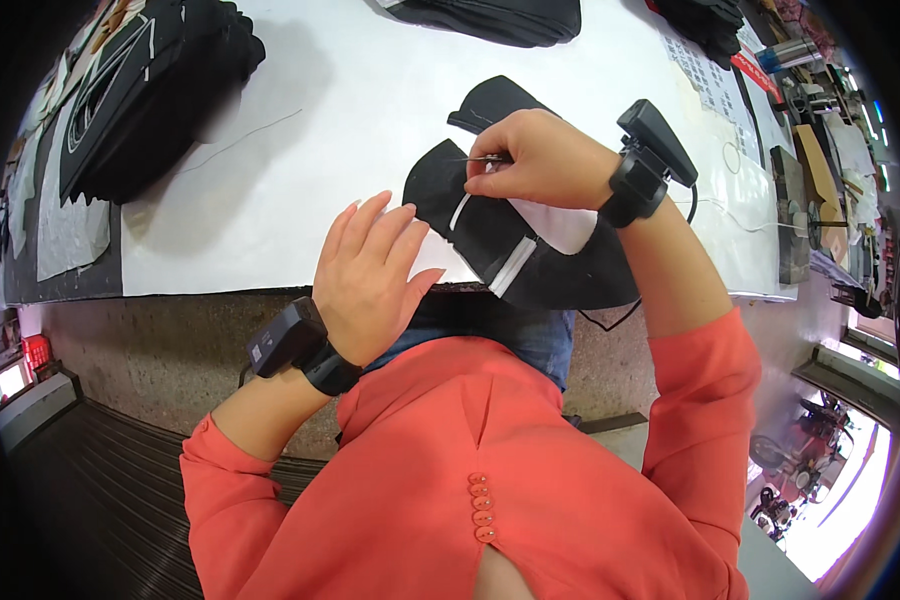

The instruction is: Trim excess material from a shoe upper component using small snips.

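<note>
Black fabric piece [480,235]: one, flat, on the near edge of the white tabletop [240,235], right of the middle. Colour matt black. Outline irregular: rounded lobe at the far left end, broad curved part at the near right.

Trimmings: one narrow white strip [459,212], slightly curved, on the left lobe; one wider, straight white band [513,267], set slantwise towards the near edge. A smooth white patch [562,228] shows below the right wrist; whether lining or separate material cannot be told.

Right hand [545,158]: above the far part of the piece; thumb and forefinger pinched on a slim dark metal tool [485,159], mostly hidden by the fingers, its thin tip pointing left. Thumb close to the far end of the narrow strip; contact unclear.

Left hand [370,255]: palm down, fingers extended and slightly parted, grasping nothing; fingertips just beside the lobe's left edge.

Adjacent: second black piece [498,98], just beyond the first; black fabric stack [155,95], far left.
</note>
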Motion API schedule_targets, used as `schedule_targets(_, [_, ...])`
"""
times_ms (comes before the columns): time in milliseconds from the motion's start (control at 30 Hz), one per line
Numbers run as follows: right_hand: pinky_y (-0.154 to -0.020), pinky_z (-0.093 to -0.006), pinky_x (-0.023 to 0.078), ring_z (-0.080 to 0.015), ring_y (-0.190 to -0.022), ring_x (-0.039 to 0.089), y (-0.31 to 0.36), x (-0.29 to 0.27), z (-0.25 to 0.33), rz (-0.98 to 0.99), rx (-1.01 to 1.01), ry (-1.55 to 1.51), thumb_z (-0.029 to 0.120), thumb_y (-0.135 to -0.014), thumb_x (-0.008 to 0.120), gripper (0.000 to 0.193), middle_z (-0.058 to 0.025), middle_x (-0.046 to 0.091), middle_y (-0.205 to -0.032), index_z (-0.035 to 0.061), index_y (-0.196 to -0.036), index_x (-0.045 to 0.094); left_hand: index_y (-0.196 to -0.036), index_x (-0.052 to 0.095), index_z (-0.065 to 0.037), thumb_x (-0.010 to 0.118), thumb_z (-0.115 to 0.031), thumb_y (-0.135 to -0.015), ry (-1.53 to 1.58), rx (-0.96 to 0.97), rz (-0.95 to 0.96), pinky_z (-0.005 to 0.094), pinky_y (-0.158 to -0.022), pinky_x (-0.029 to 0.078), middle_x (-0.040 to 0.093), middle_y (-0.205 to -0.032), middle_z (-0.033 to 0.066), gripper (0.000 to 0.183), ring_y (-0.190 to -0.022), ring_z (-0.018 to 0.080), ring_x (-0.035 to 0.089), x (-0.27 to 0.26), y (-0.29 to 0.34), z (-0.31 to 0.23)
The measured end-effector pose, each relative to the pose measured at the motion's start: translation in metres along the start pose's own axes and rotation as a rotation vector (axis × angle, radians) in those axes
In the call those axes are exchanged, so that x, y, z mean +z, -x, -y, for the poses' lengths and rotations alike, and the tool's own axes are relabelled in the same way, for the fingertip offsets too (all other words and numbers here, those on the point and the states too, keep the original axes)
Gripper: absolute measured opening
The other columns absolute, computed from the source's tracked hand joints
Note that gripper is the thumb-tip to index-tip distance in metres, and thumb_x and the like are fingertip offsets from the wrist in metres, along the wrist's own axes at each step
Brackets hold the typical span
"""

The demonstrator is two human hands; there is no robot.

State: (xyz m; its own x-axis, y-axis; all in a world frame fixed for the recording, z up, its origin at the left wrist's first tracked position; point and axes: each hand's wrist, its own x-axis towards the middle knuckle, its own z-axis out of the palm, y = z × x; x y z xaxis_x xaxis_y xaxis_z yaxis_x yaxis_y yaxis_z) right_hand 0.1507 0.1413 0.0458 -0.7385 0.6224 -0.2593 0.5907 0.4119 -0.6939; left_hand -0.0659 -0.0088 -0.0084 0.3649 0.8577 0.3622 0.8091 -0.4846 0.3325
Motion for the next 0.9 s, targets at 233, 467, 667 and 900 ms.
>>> schedule_targets(233, [-0.068, -0.0326, 0.051, -0.0225, -0.068, 0.062, -0.010, 0.005, 0.006, -0.021, -0.044, 0.068, 0.022, -0.087, 0.074, 0.023, -0.0130, 0.067, -0.074, 0.0000, -0.092, 0.073, -0.114, 0.064, 0.000, 0.083, -0.013, -0.075, 0.039, 0.006, -0.012, 0.0510, -0.103, 0.046, 0.061, -0.128, 0.0145, 0.045, -0.127, 0.0393, 0.053, 0.001, 0.001, 0.001])
schedule_targets(467, [-0.070, -0.0334, 0.052, -0.0255, -0.071, 0.066, -0.013, 0.007, 0.007, -0.022, -0.040, 0.092, 0.022, -0.087, 0.074, 0.022, -0.0145, 0.069, -0.077, -0.0002, -0.092, 0.073, -0.117, 0.064, 0.000, 0.083, -0.013, -0.075, 0.045, 0.017, -0.023, 0.0505, -0.103, 0.046, 0.061, -0.128, 0.0143, 0.048, -0.126, 0.0393, 0.054, 0.001, 0.000, 0.002])
schedule_targets(667, [-0.071, -0.0341, 0.052, -0.0268, -0.073, 0.068, -0.015, 0.009, 0.008, -0.014, -0.054, 0.106, 0.020, -0.086, 0.074, 0.021, -0.0151, 0.070, -0.078, -0.0004, -0.091, 0.074, -0.120, 0.068, -0.007, 0.087, -0.018, -0.070, -0.003, 0.038, -0.024, 0.0487, -0.103, 0.046, 0.060, -0.119, 0.0121, 0.054, -0.121, 0.0351, 0.055, 0.002, -0.005, -0.001])
schedule_targets(900, [-0.074, -0.0325, 0.054, -0.0237, -0.077, 0.070, -0.017, -0.002, -0.005, -0.048, -0.054, 0.146, 0.020, -0.085, 0.075, 0.021, -0.0132, 0.072, -0.082, 0.0001, -0.093, 0.074, -0.118, 0.072, -0.009, 0.084, -0.016, -0.072, 0.035, 0.001, 0.004, 0.0474, -0.097, 0.048, 0.061, -0.119, 0.0121, 0.048, -0.118, 0.0362, 0.055, -0.002, -0.010, -0.002])
